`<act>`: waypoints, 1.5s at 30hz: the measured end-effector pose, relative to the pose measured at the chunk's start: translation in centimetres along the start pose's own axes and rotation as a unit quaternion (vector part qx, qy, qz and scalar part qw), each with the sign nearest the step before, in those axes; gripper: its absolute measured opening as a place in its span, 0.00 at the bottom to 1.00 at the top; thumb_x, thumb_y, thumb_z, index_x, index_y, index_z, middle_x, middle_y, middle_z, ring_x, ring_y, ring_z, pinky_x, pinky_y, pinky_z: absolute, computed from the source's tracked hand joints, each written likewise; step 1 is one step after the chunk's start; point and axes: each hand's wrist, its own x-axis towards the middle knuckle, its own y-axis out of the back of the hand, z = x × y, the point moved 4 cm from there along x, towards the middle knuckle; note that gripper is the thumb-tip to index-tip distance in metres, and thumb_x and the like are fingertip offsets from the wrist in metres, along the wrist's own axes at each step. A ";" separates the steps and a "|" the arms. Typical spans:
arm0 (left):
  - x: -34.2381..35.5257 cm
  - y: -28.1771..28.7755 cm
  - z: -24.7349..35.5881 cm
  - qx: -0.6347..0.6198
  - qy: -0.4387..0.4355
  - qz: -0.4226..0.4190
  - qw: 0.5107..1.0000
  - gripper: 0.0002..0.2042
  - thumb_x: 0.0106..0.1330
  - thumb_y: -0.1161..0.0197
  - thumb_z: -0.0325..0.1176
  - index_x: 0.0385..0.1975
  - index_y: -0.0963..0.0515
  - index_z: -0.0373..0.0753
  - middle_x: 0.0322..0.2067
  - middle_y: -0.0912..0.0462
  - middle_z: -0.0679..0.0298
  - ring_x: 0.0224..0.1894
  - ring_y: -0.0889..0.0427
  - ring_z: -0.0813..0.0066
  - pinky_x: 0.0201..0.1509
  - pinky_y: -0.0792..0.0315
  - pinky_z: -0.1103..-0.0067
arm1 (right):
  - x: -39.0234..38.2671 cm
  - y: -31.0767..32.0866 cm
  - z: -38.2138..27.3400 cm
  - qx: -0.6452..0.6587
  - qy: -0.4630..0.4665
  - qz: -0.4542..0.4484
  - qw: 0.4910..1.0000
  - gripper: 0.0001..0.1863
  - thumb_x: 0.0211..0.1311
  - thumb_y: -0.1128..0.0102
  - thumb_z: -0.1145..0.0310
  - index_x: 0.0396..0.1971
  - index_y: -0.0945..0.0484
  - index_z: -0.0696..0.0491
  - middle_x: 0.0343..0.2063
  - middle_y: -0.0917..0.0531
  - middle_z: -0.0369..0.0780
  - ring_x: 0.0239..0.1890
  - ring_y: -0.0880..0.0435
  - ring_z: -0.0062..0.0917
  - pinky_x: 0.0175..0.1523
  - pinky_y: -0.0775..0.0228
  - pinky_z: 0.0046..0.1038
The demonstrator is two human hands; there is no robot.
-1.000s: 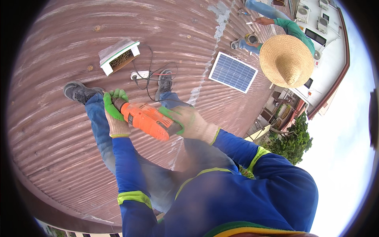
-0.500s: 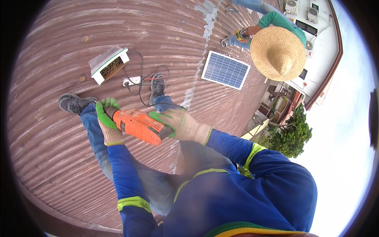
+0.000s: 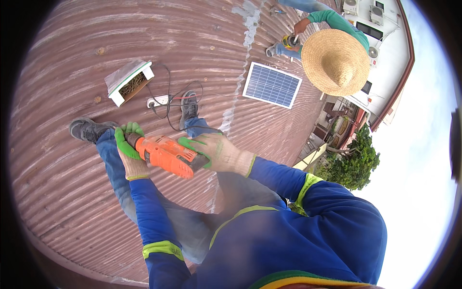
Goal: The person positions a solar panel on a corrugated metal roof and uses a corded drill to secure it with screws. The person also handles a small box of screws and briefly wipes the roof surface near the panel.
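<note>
An orange power drill (image 3: 167,155) lies across between my two gloved hands, above my legs. My left hand (image 3: 129,149), in a cream and green work glove, is closed around the dark chuck end. My right hand (image 3: 216,150), gloved the same way, wraps the dark handle at the other end. A black cord (image 3: 169,98) runs from near the handle to a white power strip (image 3: 158,101) on the roof. Whether a bit sits in the chuck is hidden by my left glove.
I sit on a brown corrugated metal roof (image 3: 62,159). Beyond my feet stands an opened white box (image 3: 129,83) of metal fasteners. A solar panel (image 3: 272,85) lies farther right, beside a co-worker in a straw hat (image 3: 335,62) holding a can (image 3: 290,41).
My grip on the drill stays the same; the view has shifted slightly. The co-worker's hand has lifted above the can, holding something pale and slim.
</note>
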 end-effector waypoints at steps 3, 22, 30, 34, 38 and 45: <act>0.2 0.2 0.0 0.000 -0.002 0.018 1.000 0.15 0.76 0.35 0.44 0.47 0.24 0.38 0.45 0.16 0.55 0.43 0.14 0.59 0.47 0.15 0.67 | 0.0 -0.6 0.4 0.004 -0.017 -0.042 0.999 0.54 0.42 0.22 0.70 0.76 0.36 0.44 0.50 0.18 0.40 0.53 0.17 0.37 0.59 0.24 0.40; 0.8 0.8 0.4 -0.002 0.000 0.005 1.000 0.14 0.76 0.35 0.44 0.47 0.24 0.40 0.45 0.15 0.56 0.44 0.13 0.60 0.47 0.14 0.66 | 0.2 -1.0 0.6 0.004 -0.023 -0.045 0.999 0.53 0.46 0.26 0.72 0.77 0.38 0.43 0.54 0.18 0.40 0.56 0.18 0.36 0.62 0.25 0.38; 0.4 0.2 0.4 -0.003 -0.011 -0.002 1.000 0.14 0.76 0.35 0.44 0.47 0.24 0.39 0.45 0.15 0.55 0.44 0.13 0.60 0.47 0.13 0.68 | 0.5 0.1 -0.1 0.021 0.001 0.013 1.000 0.51 0.38 0.24 0.75 0.71 0.30 0.48 0.47 0.16 0.43 0.50 0.16 0.42 0.55 0.23 0.42; 0.1 0.0 0.4 0.000 -0.016 0.000 1.000 0.15 0.76 0.35 0.44 0.47 0.24 0.39 0.44 0.15 0.55 0.43 0.13 0.61 0.47 0.13 0.69 | 0.6 0.0 0.0 0.029 -0.001 0.006 1.000 0.50 0.39 0.24 0.76 0.71 0.29 0.48 0.45 0.16 0.44 0.49 0.16 0.43 0.53 0.24 0.43; 0.0 -0.1 0.5 0.000 -0.012 0.001 1.000 0.15 0.77 0.35 0.44 0.48 0.24 0.39 0.44 0.15 0.56 0.43 0.13 0.62 0.47 0.13 0.69 | 0.6 -0.1 0.1 0.035 0.018 0.036 0.999 0.49 0.39 0.24 0.75 0.70 0.29 0.49 0.42 0.16 0.44 0.46 0.16 0.43 0.51 0.24 0.44; -0.7 -1.3 0.3 -0.010 -0.015 0.022 1.000 0.15 0.77 0.36 0.45 0.47 0.24 0.40 0.43 0.15 0.56 0.42 0.13 0.61 0.47 0.14 0.68 | 0.6 -0.5 0.7 0.014 0.012 0.035 0.999 0.46 0.44 0.24 0.71 0.70 0.29 0.49 0.40 0.16 0.44 0.45 0.15 0.44 0.50 0.23 0.44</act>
